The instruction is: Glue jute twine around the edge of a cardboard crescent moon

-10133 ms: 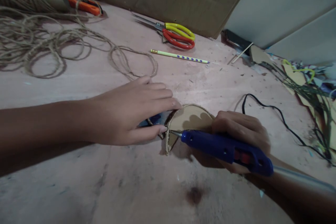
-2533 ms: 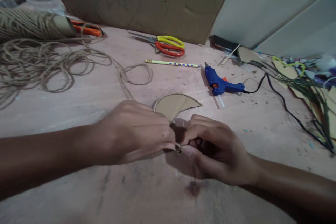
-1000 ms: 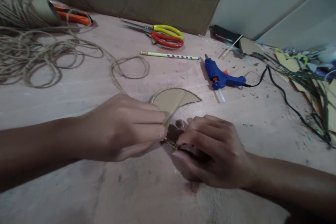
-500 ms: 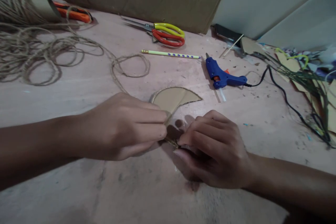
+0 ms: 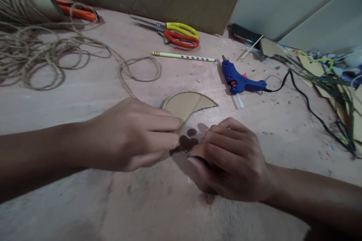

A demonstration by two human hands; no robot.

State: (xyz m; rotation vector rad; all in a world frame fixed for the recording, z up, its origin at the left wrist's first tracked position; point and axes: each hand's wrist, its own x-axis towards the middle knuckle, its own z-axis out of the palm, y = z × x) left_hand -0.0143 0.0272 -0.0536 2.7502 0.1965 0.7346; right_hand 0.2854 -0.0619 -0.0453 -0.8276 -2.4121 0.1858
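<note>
A crescent-shaped cardboard piece [image 5: 186, 104] edged with jute twine lies flat on the pinkish work surface [image 5: 158, 203]. My left hand [image 5: 132, 133] presses its fingertips on the piece's near tip. My right hand [image 5: 229, 158] meets it there and pinches the twine [image 5: 185, 151] against the cardboard edge. The twine runs from under my left hand back to a loop [image 5: 140, 68] and a tangled heap [image 5: 42, 52]. The tip of the cardboard is hidden by my fingers.
A blue glue gun [image 5: 239, 81] with a black cord [image 5: 311, 111] lies right of the cardboard. Behind are a dotted pencil [image 5: 183, 57], red-and-yellow scissors [image 5: 177, 34], an orange cutter [image 5: 76, 12] and a twine spool [image 5: 31, 3]. Cardboard scraps and green stems [image 5: 336, 86] crowd the right edge.
The glue gun, held in my right hand ten seconds ago, now lies on the surface. Both hands have closed on the cardboard's near tip; in the last second my right fingers shifted slightly.
</note>
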